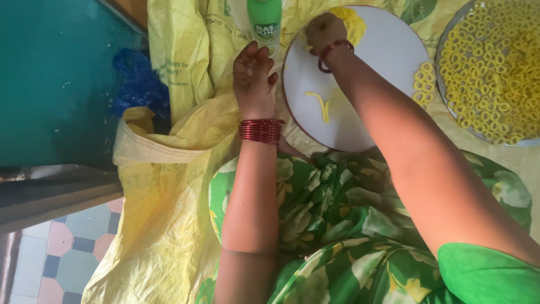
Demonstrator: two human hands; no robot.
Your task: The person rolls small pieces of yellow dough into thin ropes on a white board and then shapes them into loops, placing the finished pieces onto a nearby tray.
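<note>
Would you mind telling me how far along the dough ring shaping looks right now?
Done: many yellow rings fill the tray. In hand: the right hand reaches the dough lump on the round board; the left hand rests beside it. Left: that lump and a dough strip.

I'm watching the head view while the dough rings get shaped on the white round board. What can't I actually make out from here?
- Right hand: fingertips hidden behind the knuckles, buried in the yellow dough lump; grip unclear.
- Left hand: seen from the back; the palm is hidden, so whether it holds anything is unknown.
- Green bottle: top cut off by the upper edge.
- Tray of yellow rings: right side cut off by the frame edge.
</note>
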